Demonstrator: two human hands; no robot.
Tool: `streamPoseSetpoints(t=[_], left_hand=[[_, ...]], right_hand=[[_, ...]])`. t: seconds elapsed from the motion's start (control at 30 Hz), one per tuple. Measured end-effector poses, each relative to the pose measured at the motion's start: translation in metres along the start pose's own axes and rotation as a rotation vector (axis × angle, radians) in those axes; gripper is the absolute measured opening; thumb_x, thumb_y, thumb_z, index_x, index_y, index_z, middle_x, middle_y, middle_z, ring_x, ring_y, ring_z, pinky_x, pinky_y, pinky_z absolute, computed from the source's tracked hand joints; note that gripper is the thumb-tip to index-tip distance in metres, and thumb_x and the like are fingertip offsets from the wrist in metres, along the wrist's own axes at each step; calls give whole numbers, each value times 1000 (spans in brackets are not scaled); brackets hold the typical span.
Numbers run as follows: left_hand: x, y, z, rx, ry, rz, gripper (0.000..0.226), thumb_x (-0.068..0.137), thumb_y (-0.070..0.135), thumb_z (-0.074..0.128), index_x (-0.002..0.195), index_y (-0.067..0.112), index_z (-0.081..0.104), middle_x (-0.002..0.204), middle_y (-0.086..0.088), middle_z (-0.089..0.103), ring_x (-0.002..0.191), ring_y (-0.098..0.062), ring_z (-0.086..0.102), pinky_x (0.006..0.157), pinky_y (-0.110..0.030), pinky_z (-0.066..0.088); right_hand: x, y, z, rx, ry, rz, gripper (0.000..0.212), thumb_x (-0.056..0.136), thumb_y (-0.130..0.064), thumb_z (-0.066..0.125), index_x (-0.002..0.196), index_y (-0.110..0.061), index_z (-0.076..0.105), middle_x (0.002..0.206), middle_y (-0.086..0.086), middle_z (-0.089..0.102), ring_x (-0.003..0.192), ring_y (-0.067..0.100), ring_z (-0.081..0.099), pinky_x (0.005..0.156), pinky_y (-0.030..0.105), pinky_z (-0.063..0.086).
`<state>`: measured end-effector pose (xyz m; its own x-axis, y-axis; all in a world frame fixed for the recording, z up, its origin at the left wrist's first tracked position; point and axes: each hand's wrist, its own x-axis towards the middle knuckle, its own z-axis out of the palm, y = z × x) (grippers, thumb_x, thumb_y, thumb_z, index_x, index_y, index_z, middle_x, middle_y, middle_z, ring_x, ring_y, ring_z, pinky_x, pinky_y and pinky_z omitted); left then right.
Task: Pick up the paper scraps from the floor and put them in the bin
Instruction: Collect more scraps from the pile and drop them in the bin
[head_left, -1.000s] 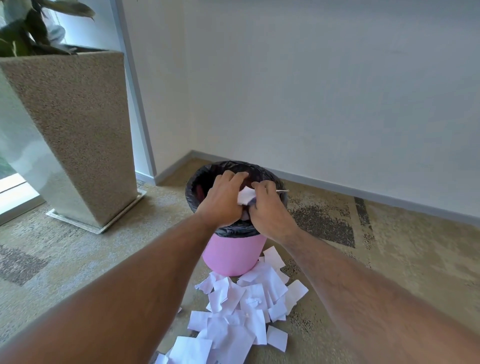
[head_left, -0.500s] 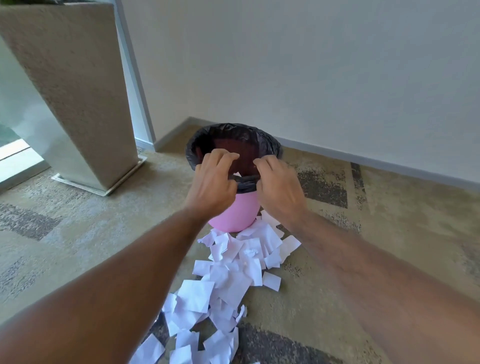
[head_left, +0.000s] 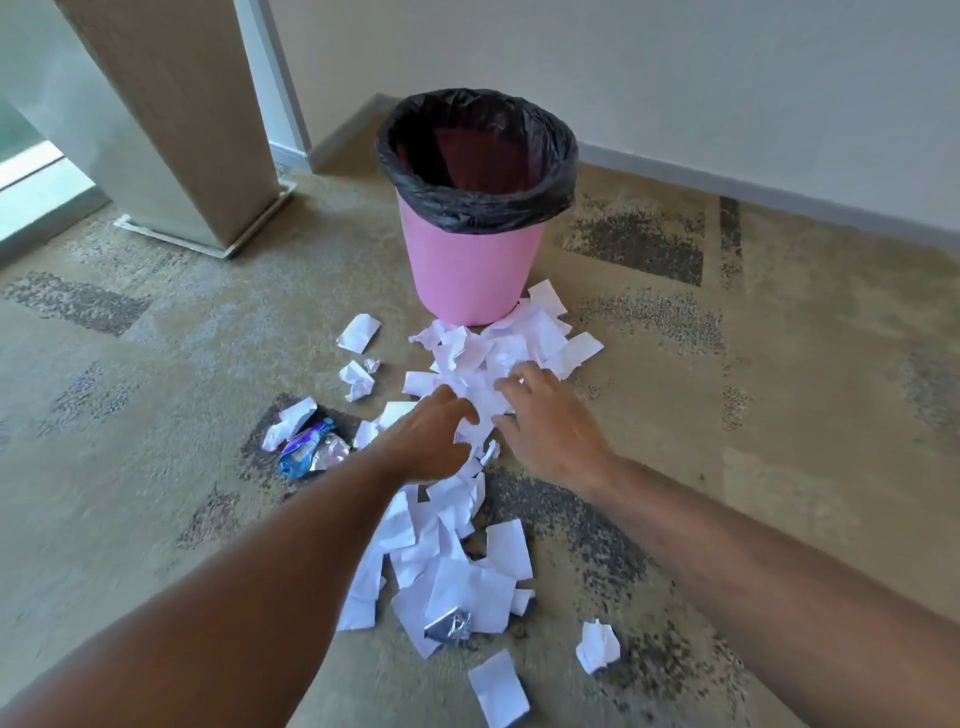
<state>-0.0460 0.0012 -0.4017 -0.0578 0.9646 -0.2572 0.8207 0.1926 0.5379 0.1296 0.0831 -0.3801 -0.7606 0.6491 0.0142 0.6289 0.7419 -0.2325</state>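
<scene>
Left hand: the left hand (head_left: 431, 441) reaches down onto the scraps, fingers spread and lightly bent, tips at the paper; I see nothing gripped in it
Right hand: the right hand (head_left: 550, 428) lies just beside it, fingers splayed over the same heap, thumb toward the left hand; it holds nothing that I can see
Paper scraps: the paper scraps (head_left: 457, 551) lie on the carpet (head_left: 779, 415) in a long trail, one end touching the foot of the bin, the other running back toward the person
Heap under the fingers: the upper heap (head_left: 498, 348) sits between the fingertips and the bin, directly ahead of both hands
Long axis: the trail runs near to far, roughly in line with the forearms, so the hands flank it from either side
Bin: the bin (head_left: 467, 270) stands upright beyond the heap, pink, with a black liner (head_left: 478, 208) folded over its rim, mouth open
Nearer hand: both sit about equally near the heap; the right reaches slightly further toward the bin
Strays: loose crumpled pieces (head_left: 358, 358) lie left of the trail, apart from it; a foil wrapper (head_left: 311, 449) lies near the left wrist
Coming move, as I judge it: close the two hands toward each other to scoop the heap, then lift forward over the rim
</scene>
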Motion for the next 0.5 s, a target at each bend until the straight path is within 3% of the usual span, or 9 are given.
streamPoseSetpoints(t=[0.07,0.13,0.2,0.3,0.4,0.5], left_hand=[[-24,-6,22,56,-146,-67,67,78,48,77,136,26,50,136,-5,43,124,-27,48,102,-41,45],[-46,-13,45,209,-245,-117,104,64,71,76,149,35,28,152,-3,26,140,-29,31,108,-55,39],[-62,-18,63,336,-301,-120,133,51,82,74,154,41,0,164,-2,0,152,-30,1,112,-69,19],[-72,-21,80,428,-317,-115,152,43,87,73,151,41,-24,162,-5,-30,148,-28,-31,108,-77,-2],[-75,-19,91,464,-311,-119,158,40,85,75,147,40,-33,158,-7,-39,145,-30,-36,106,-81,-4],[-83,-16,106,432,-322,-117,161,40,81,80,146,40,-34,156,-5,-41,147,-32,-30,105,-81,8]], right_hand=[[-26,-3,19,60,-209,44,51,96,-42,57,139,-17,45,135,6,42,125,29,43,95,46,48],[-48,-8,37,119,-392,94,59,94,-45,60,141,-16,39,136,7,37,128,31,38,95,48,46],[-68,-12,53,140,-533,138,73,90,-54,63,145,-17,32,143,9,30,133,35,34,99,51,44],[-89,-20,69,181,-683,225,108,74,-70,69,154,-23,14,160,12,9,145,41,18,108,56,37],[-102,-29,77,99,-680,230,128,59,-78,73,156,-25,7,159,15,12,144,41,19,108,57,37],[-112,-37,86,-75,-560,163,133,52,-81,74,153,-23,10,147,17,26,134,37,31,99,53,45]])
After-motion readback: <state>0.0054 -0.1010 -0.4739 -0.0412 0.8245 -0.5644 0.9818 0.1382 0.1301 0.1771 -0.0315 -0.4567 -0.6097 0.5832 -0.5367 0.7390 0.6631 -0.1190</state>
